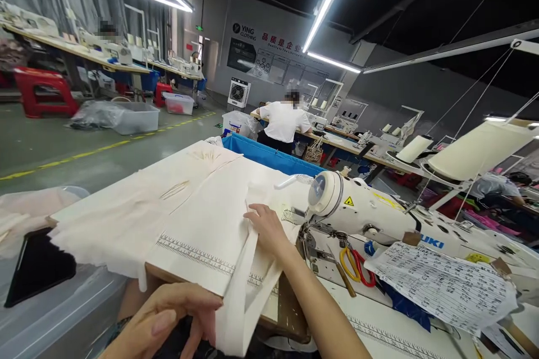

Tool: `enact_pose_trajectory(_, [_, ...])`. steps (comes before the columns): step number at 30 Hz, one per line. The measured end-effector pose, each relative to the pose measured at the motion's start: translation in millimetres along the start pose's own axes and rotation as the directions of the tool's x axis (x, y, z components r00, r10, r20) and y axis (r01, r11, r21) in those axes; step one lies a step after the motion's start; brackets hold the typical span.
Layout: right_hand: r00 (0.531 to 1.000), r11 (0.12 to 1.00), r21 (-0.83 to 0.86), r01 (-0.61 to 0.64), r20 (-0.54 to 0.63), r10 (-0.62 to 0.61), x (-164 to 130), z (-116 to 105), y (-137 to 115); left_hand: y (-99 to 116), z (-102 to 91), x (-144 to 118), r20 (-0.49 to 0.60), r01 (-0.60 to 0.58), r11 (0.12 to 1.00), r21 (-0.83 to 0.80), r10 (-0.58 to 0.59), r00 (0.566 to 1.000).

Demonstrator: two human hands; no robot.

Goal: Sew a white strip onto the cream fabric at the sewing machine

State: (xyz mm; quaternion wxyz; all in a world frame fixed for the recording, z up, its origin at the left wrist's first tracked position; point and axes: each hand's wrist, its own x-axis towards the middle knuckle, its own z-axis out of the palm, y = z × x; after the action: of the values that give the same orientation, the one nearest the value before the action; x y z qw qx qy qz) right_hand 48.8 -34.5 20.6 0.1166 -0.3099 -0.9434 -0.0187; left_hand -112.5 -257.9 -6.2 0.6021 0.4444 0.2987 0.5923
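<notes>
A long white fabric strip (236,297) hangs in a loop over the front edge of the white sewing table (206,219). My right hand (266,227) rests on the strip's upper part, with fingers curled over the cloth beside the sewing machine (353,202). Lower down, below the table edge, my left hand (168,311) holds the strip at its left side. Its thumb is apart from the index finger, and some fingertips are hidden behind the cloth. Pale sheer fabric (126,213) lies spread over the table's left part and droops past the edge.
Scissors with yellow and red handles (357,265) lie by the machine's needle area. A handwritten paper (442,286) covers part of the machine bed. Thread cones (475,151) stand at right. A blue fabric bin (269,154) borders the far side. A person (283,120) sits beyond.
</notes>
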Motion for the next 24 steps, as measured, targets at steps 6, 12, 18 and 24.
enact_pose_trajectory(6, [0.978,0.946,-0.260,-0.193,0.033,0.208,5,-18,-7,-3,-7.7,40,-0.200,0.056,0.960,0.273,0.000,0.980])
enact_pose_trajectory(12, [0.974,0.897,-0.397,-0.193,0.034,0.225,7,-54,-71,22,24.4,88,-0.158,0.103,0.946,0.308,-0.056,0.986])
enact_pose_trajectory(18, [0.971,0.890,-0.432,-0.148,0.107,0.213,1,-76,-93,21,16.5,91,-0.127,0.075,0.935,0.347,-0.032,0.991])
enact_pose_trajectory(24, [0.980,0.901,-0.428,-0.067,0.143,0.140,-9,-89,-105,45,5.8,95,-0.120,0.218,0.805,0.552,-0.182,0.976])
